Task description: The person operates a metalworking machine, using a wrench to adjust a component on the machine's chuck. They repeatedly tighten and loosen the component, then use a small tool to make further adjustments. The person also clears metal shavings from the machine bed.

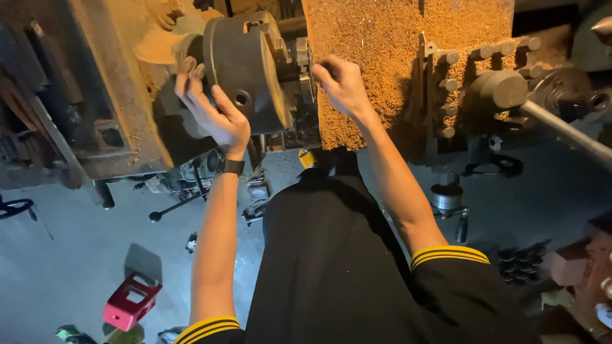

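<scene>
The left hand [213,108] cupped the lathe chuck [245,67]; the right hand's [341,83] grip pinched something unclear at its jaws. Steadying the chuck helped.

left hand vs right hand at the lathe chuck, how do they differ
The left hand is spread open across the outer rim of the round dark chuck; the right hand is curled at the chuck's front face, fingers pinched on something hidden. The left wrist carries a black band; the right wrist is bare. Both are bare hands reaching the same chuck.
</scene>
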